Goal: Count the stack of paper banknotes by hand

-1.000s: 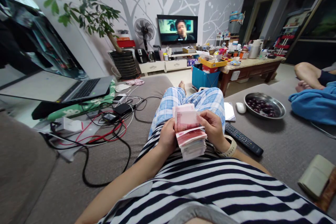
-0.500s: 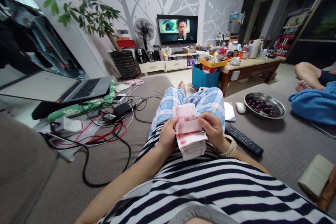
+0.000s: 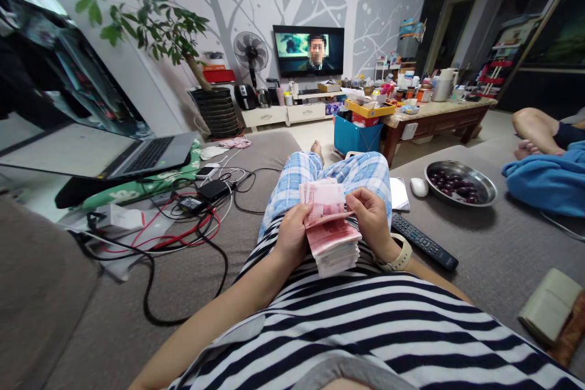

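A thick stack of pink banknotes (image 3: 333,241) rests on my lap, over my striped shirt and checked trousers. My left hand (image 3: 292,237) grips the stack's left side, thumb on top. My right hand (image 3: 372,219) pinches the top note at its right edge, and the front notes stand folded up away from me. A pale watch sits on my right wrist.
On the grey sofa to my right lie a black remote (image 3: 423,242), a phone (image 3: 399,194), a white mouse (image 3: 418,187) and a metal bowl of dark fruit (image 3: 460,183). Another person's leg (image 3: 537,128) and a blue cloth are far right. Laptop (image 3: 150,155) and tangled cables (image 3: 183,225) lie left.
The front notes have been lifted and folded forward, one after another. My right hand has shifted slightly up along the right edge. My left hand has stayed put.
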`<act>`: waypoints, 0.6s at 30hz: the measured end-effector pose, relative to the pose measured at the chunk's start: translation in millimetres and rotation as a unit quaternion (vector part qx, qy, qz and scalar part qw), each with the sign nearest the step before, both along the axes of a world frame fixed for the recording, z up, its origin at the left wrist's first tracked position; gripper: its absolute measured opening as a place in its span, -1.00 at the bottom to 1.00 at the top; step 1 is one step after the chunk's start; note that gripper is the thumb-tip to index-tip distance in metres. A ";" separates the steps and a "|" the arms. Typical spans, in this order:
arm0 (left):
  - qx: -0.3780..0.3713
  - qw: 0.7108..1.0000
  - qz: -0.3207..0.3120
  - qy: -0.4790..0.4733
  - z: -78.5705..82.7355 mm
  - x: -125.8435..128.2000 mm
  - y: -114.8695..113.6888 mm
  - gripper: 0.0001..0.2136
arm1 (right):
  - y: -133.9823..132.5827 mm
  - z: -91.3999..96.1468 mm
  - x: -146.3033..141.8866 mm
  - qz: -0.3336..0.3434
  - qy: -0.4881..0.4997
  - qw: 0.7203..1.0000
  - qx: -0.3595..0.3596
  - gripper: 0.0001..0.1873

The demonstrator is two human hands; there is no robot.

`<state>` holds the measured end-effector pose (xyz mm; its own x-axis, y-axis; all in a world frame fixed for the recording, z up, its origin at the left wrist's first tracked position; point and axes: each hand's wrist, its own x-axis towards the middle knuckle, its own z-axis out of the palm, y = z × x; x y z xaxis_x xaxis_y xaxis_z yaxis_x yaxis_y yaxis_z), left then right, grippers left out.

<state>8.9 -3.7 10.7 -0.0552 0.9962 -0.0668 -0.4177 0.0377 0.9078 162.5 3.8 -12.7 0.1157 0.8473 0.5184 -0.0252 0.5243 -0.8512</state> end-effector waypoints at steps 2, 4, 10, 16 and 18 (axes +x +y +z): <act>0.003 1.000 -0.017 -0.017 0.4 0.3 -0.6 -0.83 | 0.9 0.1 -0.2 0.006 -0.004 1.000 -0.011 -0.67; 0.010 0.999 -0.034 -0.035 0.1 0.1 -0.7 -0.80 | 0.5 1.0 -0.6 0.012 -0.008 1.000 -0.015 -0.66; 0.003 0.996 -0.074 -0.049 -4.3 -1.8 1.2 -0.73 | -2.5 5.2 -1.8 0.016 -0.024 0.999 -0.014 -0.65; 0.011 1.000 -0.009 -0.002 0.0 -0.4 -0.4 -0.85 | -2.0 4.4 -1.9 0.018 -0.022 0.999 -0.018 -0.66; 0.011 0.999 0.020 0.024 3.0 -0.9 -1.8 -0.85 | -2.1 4.0 -1.9 0.019 -0.020 0.999 -0.015 -0.67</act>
